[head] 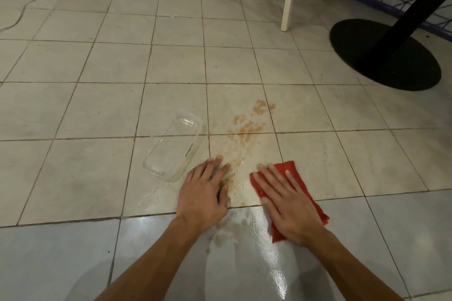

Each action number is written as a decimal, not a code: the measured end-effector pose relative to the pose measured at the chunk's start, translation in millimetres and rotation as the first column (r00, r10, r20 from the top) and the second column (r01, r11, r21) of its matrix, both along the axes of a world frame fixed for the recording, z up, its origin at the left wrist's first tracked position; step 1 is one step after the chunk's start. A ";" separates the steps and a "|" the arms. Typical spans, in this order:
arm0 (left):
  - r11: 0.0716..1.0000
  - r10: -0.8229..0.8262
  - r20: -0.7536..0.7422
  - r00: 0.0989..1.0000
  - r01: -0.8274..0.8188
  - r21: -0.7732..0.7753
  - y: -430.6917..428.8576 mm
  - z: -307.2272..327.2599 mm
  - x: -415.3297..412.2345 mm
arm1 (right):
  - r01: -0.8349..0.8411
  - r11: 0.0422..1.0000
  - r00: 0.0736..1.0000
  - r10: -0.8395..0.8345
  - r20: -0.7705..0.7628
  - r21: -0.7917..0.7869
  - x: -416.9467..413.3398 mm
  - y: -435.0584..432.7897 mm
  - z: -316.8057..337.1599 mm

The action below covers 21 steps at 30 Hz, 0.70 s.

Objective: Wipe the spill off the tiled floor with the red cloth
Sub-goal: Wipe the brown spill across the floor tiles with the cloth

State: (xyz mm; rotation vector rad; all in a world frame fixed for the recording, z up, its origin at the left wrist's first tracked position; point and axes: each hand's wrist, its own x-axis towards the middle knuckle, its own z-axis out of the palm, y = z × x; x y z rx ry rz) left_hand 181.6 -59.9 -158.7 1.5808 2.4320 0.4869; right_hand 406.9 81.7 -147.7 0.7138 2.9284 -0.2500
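On the pale tiled floor (97,110), your right hand (291,205) presses flat, fingers spread, on the folded red cloth (293,171) right of the brownish spill (247,129); your left hand (205,193) rests open beside it.

Left grip (203,190) and right grip (286,200) lie flat, palms down.

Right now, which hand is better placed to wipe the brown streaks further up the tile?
Right. The right hand lies flat on the red cloth, just beside the spill. The left hand rests bare on the wet tiled floor near the clear container, with no cloth under it.
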 end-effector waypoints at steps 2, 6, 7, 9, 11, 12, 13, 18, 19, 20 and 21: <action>1.000 0.017 0.022 1.000 -0.017 0.004 -0.1 -0.2 3.1 | 0.198 0.980 0.979 -0.199 0.034 0.028 -12.9 12.2 -1.4; 1.000 0.023 0.019 1.000 -0.023 -0.002 0.9 2.2 5.0 | 0.307 0.952 0.952 -0.307 -0.005 0.005 -51.6 -2.3 -3.3; 1.000 0.017 0.013 1.000 -0.016 -0.012 0.5 3.2 4.4 | 0.235 0.972 0.972 -0.235 -0.009 0.008 -50.7 -11.9 -5.2; 1.000 0.008 0.009 1.000 -0.008 -0.018 -2.4 2.4 3.1 | 0.053 0.998 0.999 -0.053 -0.009 0.043 -30.7 -30.9 -11.4; 1.000 0.006 0.014 1.000 -0.006 -0.014 -6.5 2.2 2.6 | -0.038 0.998 0.999 0.037 0.014 0.051 -2.1 -33.0 -12.9; 1.000 0.007 0.015 1.000 -0.007 -0.016 -8.2 2.7 3.5 | -0.012 0.998 1.000 0.010 0.026 0.056 9.0 -26.6 -11.9; 1.000 0.005 0.008 1.000 -0.005 -0.017 -9.5 2.7 4.1 | 0.052 0.997 0.998 -0.054 0.031 0.059 14.3 -18.1 -9.9; 0.999 0.014 0.007 1.000 -0.013 -0.038 -12.4 4.4 6.9 | 0.341 0.940 0.940 -0.342 0.021 0.027 -20.8 -20.6 -3.1; 0.999 0.015 0.001 1.000 -0.015 -0.040 -12.9 4.2 7.1 | 0.294 0.956 0.956 -0.294 0.019 0.025 -23.2 -30.1 -3.4; 0.999 0.016 0.001 1.000 -0.016 -0.042 -13.5 4.3 7.7 | 0.211 0.977 0.977 -0.211 0.021 0.025 -18.7 -37.8 -3.6; 0.999 0.014 0.003 1.000 -0.014 -0.038 -14.5 4.4 7.9 | 0.108 0.994 0.994 -0.108 0.024 0.025 -8.1 -43.0 -3.8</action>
